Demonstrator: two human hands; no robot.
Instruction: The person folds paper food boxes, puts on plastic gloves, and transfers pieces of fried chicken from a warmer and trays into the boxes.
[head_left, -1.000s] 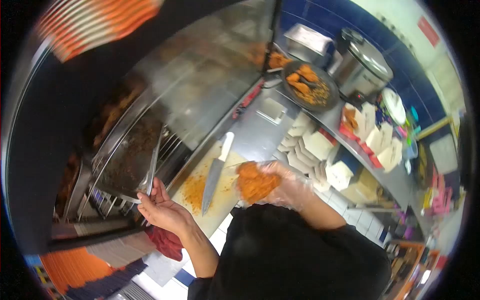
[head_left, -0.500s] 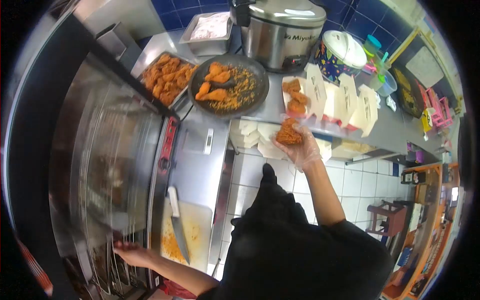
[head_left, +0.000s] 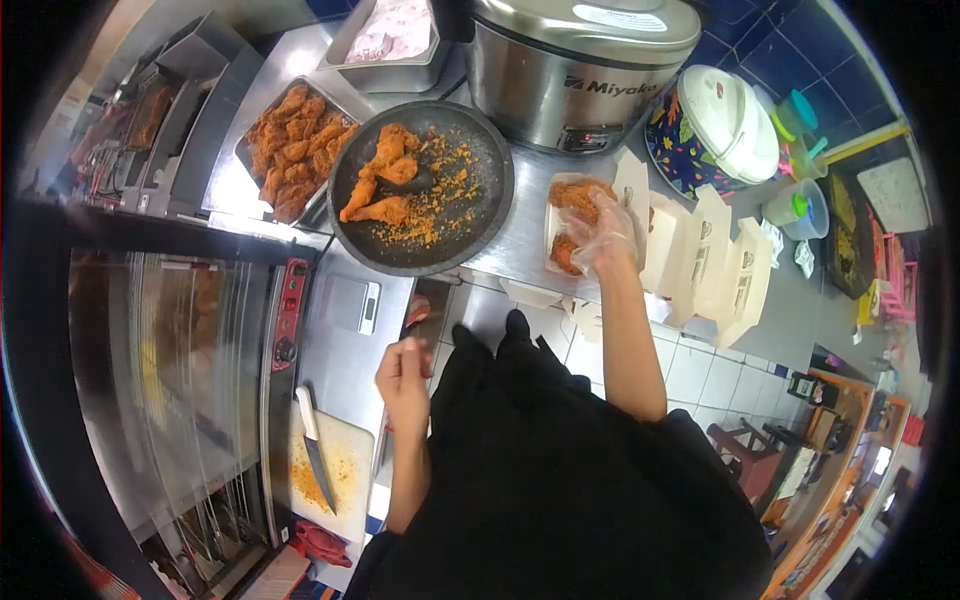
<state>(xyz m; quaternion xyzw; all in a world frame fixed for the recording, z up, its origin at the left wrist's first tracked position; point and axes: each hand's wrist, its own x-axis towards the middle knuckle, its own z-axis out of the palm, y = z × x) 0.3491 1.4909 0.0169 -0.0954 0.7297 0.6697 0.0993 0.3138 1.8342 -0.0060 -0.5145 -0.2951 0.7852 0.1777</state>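
My right hand (head_left: pixel 606 232), in a clear plastic glove, is at the nearest white takeaway box (head_left: pixel 632 188). Its fingers are around a piece of fried chicken (head_left: pixel 582 194) inside that box. Another fried chicken piece (head_left: pixel 565 254) lies in the box's near part. My bare left hand (head_left: pixel 403 384) is in front of my body, fingers curled in and nothing visible in them. Left of the box, a dark round stone plate (head_left: pixel 488 225) holds several chicken drumsticks and orange crumbs. A metal tray (head_left: pixel 243 152) heaped with fried chicken stands beyond it.
More open boxes (head_left: pixel 705 265) stand to the right. Behind are a steel rice cooker (head_left: pixel 560 85) and a patterned container (head_left: pixel 690 150). On the left are a glass-fronted warmer (head_left: pixel 170 370), a cutting board (head_left: pixel 355 450) and a knife (head_left: pixel 316 455).
My right hand has carried the fried chicken piece up into the nearest box. The left hand has come away from the warmer to the front of my body, and the view has shifted.
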